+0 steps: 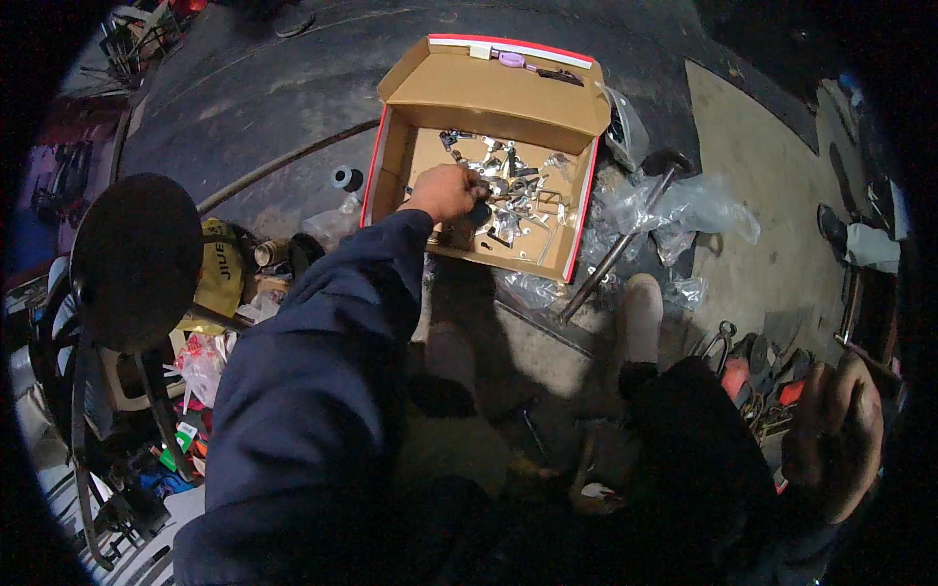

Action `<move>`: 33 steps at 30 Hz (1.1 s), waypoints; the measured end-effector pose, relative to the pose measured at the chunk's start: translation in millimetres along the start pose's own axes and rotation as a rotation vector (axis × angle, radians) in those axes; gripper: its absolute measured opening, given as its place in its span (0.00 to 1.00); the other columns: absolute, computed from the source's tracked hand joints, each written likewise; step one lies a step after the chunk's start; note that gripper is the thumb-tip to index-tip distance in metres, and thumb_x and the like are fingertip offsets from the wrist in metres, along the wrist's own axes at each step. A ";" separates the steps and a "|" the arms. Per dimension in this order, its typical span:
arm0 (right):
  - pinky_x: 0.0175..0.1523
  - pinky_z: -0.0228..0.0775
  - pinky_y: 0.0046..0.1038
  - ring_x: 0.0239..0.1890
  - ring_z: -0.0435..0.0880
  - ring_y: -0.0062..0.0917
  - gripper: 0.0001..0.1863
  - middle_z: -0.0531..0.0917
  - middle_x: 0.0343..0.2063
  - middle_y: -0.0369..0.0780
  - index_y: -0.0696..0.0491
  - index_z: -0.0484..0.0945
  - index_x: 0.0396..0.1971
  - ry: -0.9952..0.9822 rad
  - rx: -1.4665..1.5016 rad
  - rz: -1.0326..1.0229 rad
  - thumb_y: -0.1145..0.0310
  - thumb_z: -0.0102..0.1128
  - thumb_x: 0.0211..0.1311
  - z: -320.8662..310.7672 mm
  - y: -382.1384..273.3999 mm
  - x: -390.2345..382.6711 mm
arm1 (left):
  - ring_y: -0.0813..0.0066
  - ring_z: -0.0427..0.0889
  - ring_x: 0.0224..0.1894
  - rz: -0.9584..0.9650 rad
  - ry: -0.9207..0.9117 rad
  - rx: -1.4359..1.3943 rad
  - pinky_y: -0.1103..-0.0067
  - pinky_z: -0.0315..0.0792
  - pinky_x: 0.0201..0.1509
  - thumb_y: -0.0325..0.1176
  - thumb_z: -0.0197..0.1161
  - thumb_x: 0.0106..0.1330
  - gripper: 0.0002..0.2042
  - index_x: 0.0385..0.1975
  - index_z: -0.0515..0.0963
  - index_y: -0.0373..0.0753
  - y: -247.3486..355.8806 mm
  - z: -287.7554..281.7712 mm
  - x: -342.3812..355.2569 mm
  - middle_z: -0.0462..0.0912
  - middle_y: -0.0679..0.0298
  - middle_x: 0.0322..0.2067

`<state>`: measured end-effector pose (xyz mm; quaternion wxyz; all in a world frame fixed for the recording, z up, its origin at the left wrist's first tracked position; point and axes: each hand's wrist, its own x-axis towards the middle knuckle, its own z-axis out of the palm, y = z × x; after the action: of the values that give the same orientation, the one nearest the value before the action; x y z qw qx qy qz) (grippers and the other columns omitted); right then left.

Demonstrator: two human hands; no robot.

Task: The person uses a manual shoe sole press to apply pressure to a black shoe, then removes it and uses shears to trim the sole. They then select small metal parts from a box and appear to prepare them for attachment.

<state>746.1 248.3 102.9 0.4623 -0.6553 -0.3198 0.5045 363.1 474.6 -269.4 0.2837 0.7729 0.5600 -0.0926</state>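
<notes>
My left hand (447,191) reaches into an open cardboard box (418,86), fingers closed over small metal parts (523,198). Whatever sits between those fingertips is too small and dark to name. Silvery and black pieces of hardware lie scattered across the box floor. Off to the far right, my right hand (848,444) is raised with its fingers bent inward. Close to its fingertips shows a thin metallic strip (870,355); what the hand grips is hard to make out in shadow. A purple-handled item (513,60) rests on the raised box lid.
A metal bar (618,256) and clear plastic bags (689,210) lie right of the box. A round black disc (134,262) stands at left, near a yellow bag (219,272). A black spool (346,178) sits left of the box. Tools (767,376) are heaped near my right hand.
</notes>
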 end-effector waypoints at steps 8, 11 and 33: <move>0.23 0.61 0.18 0.17 0.68 0.17 0.16 0.76 0.30 0.41 0.54 0.70 0.40 -0.093 0.068 0.005 0.55 0.50 0.77 -23.0 0.3 -6.6 | 0.48 0.85 0.44 -0.006 0.008 -0.002 0.60 0.78 0.48 0.48 0.63 0.67 0.17 0.49 0.85 0.48 7.3 7.1 6.9 0.87 0.51 0.39; 0.23 0.60 0.21 0.17 0.67 0.18 0.18 0.75 0.30 0.43 0.56 0.70 0.40 -0.140 0.097 -0.025 0.54 0.50 0.77 -21.1 -3.0 -0.7 | 0.48 0.85 0.45 -0.056 0.072 -0.019 0.60 0.79 0.49 0.43 0.64 0.64 0.16 0.49 0.84 0.47 2.8 10.0 8.9 0.87 0.50 0.40; 0.25 0.63 0.20 0.21 0.71 0.14 0.21 0.76 0.34 0.42 0.58 0.68 0.51 -0.186 -0.015 -0.023 0.53 0.52 0.76 -39.6 -6.6 2.8 | 0.46 0.85 0.47 -0.025 0.202 -0.124 0.59 0.78 0.54 0.36 0.62 0.64 0.26 0.64 0.75 0.54 7.8 24.7 6.7 0.85 0.47 0.47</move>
<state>785.1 242.0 110.5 0.4313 -0.6056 -0.3725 0.5554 377.0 465.0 -290.2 0.2721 0.7521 0.6000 0.0171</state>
